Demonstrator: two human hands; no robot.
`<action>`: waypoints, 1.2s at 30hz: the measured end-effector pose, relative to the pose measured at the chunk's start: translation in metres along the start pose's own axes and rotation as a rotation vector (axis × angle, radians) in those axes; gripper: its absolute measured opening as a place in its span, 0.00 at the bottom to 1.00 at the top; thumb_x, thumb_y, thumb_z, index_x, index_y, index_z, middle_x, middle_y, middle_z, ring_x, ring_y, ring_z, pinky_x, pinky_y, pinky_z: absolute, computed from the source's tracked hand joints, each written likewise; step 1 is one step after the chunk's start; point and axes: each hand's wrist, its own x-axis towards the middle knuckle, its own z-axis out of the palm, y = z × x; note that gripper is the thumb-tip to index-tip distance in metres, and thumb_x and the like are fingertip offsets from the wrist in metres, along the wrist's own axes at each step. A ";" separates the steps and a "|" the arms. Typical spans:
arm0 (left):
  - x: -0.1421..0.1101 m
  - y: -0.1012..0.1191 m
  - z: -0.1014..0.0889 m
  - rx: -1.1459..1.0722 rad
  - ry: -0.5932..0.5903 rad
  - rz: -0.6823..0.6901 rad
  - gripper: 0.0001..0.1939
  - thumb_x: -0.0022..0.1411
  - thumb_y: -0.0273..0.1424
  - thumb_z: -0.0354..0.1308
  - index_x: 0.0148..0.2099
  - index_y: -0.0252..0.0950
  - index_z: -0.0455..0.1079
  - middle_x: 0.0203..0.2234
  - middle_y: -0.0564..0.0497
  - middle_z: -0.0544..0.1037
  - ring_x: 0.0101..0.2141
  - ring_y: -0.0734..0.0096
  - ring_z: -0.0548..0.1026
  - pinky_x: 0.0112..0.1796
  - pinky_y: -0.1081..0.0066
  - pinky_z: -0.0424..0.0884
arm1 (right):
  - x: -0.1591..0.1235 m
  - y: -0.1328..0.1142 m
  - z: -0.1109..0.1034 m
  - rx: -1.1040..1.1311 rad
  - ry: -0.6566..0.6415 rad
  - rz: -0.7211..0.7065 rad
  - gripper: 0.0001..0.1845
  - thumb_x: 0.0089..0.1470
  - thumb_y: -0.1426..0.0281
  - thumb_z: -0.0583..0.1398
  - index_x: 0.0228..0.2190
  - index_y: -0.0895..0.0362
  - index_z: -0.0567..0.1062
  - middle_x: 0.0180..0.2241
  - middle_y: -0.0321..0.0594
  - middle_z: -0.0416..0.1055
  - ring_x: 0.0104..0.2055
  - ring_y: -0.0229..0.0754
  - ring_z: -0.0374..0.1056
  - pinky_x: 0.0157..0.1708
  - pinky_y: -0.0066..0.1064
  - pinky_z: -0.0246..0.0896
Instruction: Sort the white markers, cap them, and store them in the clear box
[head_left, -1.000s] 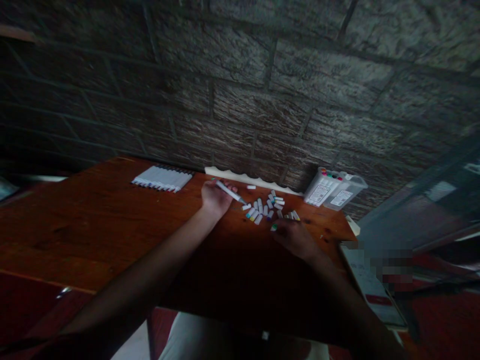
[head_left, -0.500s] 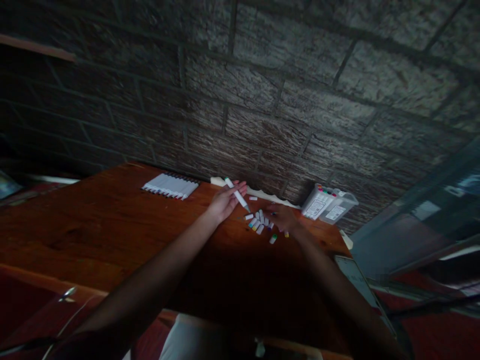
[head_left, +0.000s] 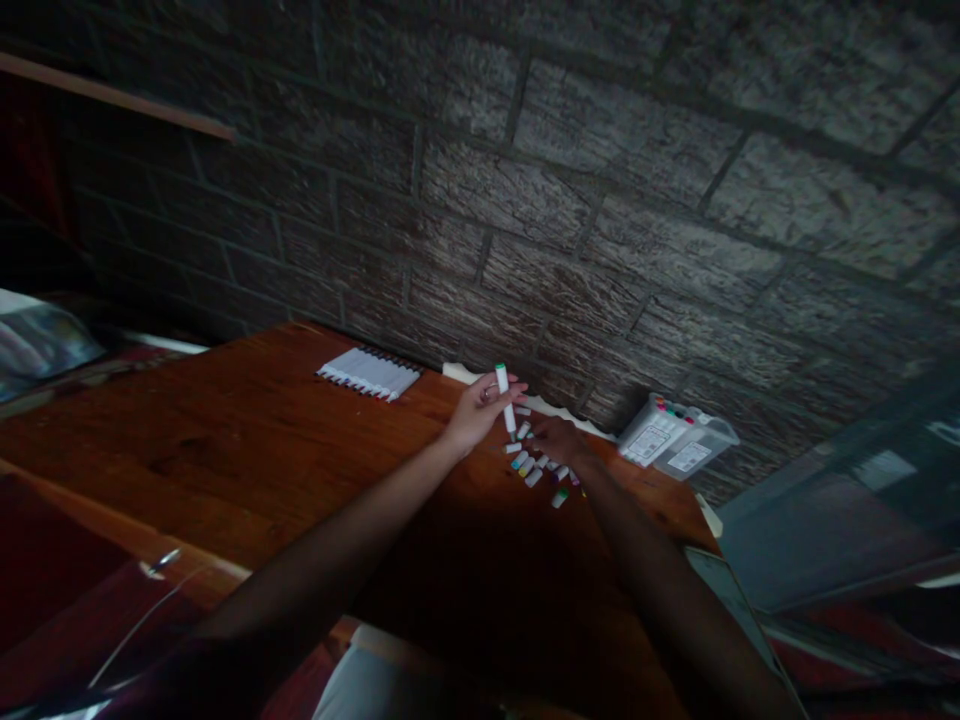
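My left hand point(head_left: 477, 412) is closed around an uncapped white marker point(head_left: 506, 400) with a green end, its tip pointing down. My right hand point(head_left: 559, 441) is over the loose caps, fingers bent together. At its fingertips is a white marker cap point(head_left: 523, 430), close to the marker's tip; the grip is partly hidden. More white caps with coloured ends lie scattered below, among them a white cap point(head_left: 512, 449) under the marker tip and a green-ended cap point(head_left: 560, 498) nearer me. My right hand and forearm cover part of the pile.
A row of white markers point(head_left: 371, 374) lies at the back left of the wooden table point(head_left: 247, 460). Two clear plastic cases point(head_left: 651, 440) stand at the back right, one holding markers. A scalloped white strip point(head_left: 559, 411) runs along the stone wall point(head_left: 517, 230). A flat board point(head_left: 724, 585) is at the right edge.
My left hand has tilted the marker more upright. My right hand has left the green-ended cap on the table, moved over the pile, and come toward the marker tip with another cap. The view has shifted.
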 end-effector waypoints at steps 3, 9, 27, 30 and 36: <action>0.001 0.000 -0.001 0.017 0.039 0.005 0.21 0.49 0.37 0.70 0.43 0.34 0.71 0.38 0.45 0.82 0.35 0.64 0.80 0.39 0.65 0.74 | -0.011 0.000 -0.008 0.016 -0.025 0.030 0.07 0.51 0.67 0.62 0.26 0.55 0.80 0.21 0.34 0.76 0.22 0.37 0.69 0.23 0.26 0.60; 0.004 0.001 -0.007 0.049 0.144 -0.056 0.23 0.45 0.38 0.72 0.41 0.34 0.71 0.31 0.49 0.81 0.33 0.66 0.79 0.35 0.69 0.74 | -0.067 0.012 -0.023 0.281 0.194 0.090 0.20 0.55 0.56 0.59 0.41 0.58 0.78 0.34 0.42 0.78 0.27 0.38 0.71 0.28 0.29 0.66; -0.018 0.004 -0.002 0.500 0.003 0.172 0.14 0.46 0.19 0.69 0.35 0.40 0.80 0.36 0.46 0.81 0.43 0.62 0.76 0.52 0.69 0.65 | -0.097 -0.007 -0.027 0.246 0.427 -0.145 0.09 0.56 0.68 0.60 0.40 0.55 0.74 0.35 0.39 0.73 0.31 0.38 0.68 0.30 0.28 0.63; -0.021 0.005 0.001 0.541 -0.048 0.193 0.15 0.46 0.19 0.69 0.37 0.41 0.81 0.37 0.46 0.81 0.42 0.60 0.75 0.52 0.66 0.64 | -0.096 -0.006 -0.025 0.220 0.436 -0.152 0.09 0.56 0.68 0.60 0.40 0.54 0.75 0.33 0.38 0.72 0.30 0.37 0.67 0.30 0.28 0.63; -0.023 0.009 0.007 0.469 0.021 0.144 0.12 0.48 0.19 0.67 0.35 0.40 0.80 0.36 0.46 0.80 0.44 0.59 0.75 0.53 0.66 0.64 | -0.095 -0.001 -0.027 0.182 0.424 -0.103 0.12 0.56 0.65 0.61 0.42 0.54 0.75 0.28 0.36 0.72 0.26 0.37 0.67 0.27 0.27 0.63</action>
